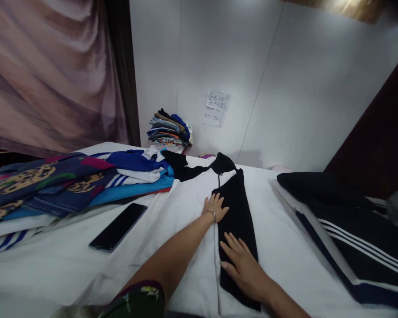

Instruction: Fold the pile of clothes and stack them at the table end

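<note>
Black sleeve [243,216] of white top [190,198] is touched by left hand [216,208] and right hand [240,264], both flat, ungrasping; creases could be caused by sideways dragging.

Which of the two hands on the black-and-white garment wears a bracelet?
The left hand, farther up the garment and nearer its black collar: a bracelet circles its wrist. The right hand, lower down, shows none.

Garment workroom or stockroom, exact kind unclear: clothes heap [82,181] on white worktop [278,260], folded stack [170,130] by pale wall [215,53], handwritten paper signs [216,100] there, one reading "45-50".
</note>
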A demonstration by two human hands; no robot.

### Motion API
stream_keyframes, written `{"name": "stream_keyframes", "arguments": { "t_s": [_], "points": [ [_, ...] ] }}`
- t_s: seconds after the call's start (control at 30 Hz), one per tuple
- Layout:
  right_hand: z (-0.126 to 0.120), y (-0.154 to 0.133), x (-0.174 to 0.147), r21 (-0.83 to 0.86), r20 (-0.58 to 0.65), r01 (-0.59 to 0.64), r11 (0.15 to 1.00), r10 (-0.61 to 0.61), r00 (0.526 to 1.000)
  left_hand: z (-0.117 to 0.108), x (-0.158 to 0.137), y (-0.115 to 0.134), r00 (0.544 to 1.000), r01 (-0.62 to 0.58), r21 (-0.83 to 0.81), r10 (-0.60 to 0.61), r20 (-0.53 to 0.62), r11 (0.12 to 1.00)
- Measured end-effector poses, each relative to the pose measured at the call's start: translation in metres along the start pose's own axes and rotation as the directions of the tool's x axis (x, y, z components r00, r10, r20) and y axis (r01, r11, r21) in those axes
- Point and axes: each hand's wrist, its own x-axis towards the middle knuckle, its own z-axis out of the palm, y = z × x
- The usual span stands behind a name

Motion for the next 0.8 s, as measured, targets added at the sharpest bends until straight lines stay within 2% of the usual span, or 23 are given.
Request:
{"name": "stream_keyframes", "arguments": {
  "t_s": [0.1, 0.2, 0.3, 0.37, 0.43, 0.53, 0.67, 0.8],
  "points": [
    [0.002, -0.001, -0.004, 0.035, 0.030, -0.007, 0.999, 0.005, 1.000, -0.001, 0.000, 0.000, 1.000, -0.003, -0.001, 0.003, 0.005, 1.000],
    [-0.013, -0.002, -0.002, 0.151, 0.073, -0.015, 0.988, 0.004, 0.997, -0.001, 0.001, 0.000, 1.000, -0.004, -0.004, 0.004, 0.008, 1.000],
    [-0.033, 0.002, 0.017, 0.213, -0.042, -0.019, 0.977, 0.029, 0.999, -0.001, 0.001, 0.000, 1.000, -0.007, -0.004, 0.007, 0.011, 1.000],
    [-0.040, 0.010, 0.038, 0.165, -0.168, -0.049, 0.985, 0.077, 0.983, -0.001, 0.002, -0.001, 1.000, -0.012, -0.004, 0.012, 0.015, 1.000],
    [-0.038, 0.020, 0.058, 0.061, -0.237, -0.133, 0.989, 0.144, 0.961, 0.000, 0.002, -0.001, 1.000, -0.013, -0.006, 0.013, 0.014, 1.000],
    [-0.024, 0.036, 0.077, -0.111, -0.213, -0.237, 0.965, 0.210, 0.954, 0.000, 0.001, -0.001, 1.000, -0.005, -0.014, 0.005, 0.007, 1.000],
    [-0.005, 0.048, 0.078, -0.214, -0.182, -0.229, 0.950, 0.192, 0.964, 0.001, -0.002, 0.000, 1.000, -0.005, -0.023, 0.005, 0.003, 1.000],
    [0.000, 0.051, 0.076, -0.247, -0.200, -0.218, 0.944, 0.171, 0.965, 0.002, -0.003, 0.000, 1.000, 0.000, -0.028, 0.000, 0.001, 1.000]
  ]
}}
